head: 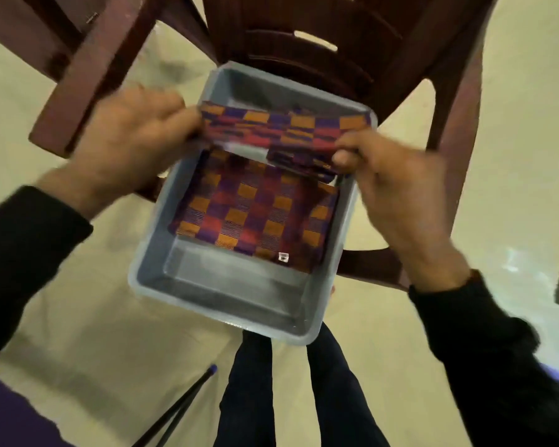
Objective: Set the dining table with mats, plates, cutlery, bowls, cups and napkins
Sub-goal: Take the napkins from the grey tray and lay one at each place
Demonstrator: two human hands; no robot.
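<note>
Left hand and right hand each pinch one end of a folded checked mat — fingers clamped on the cloth, holding it level above the tub. Below the grip, another mat lies flat inside. The two-ended hold likely prevents unfolding — a judgement.

tub near end bare | far end: mats | behind: chair

Views: only one, worn on the person's head.
Facing: straight down onto the grey tub.
Nearness: close above the tub, hands between.
</note>
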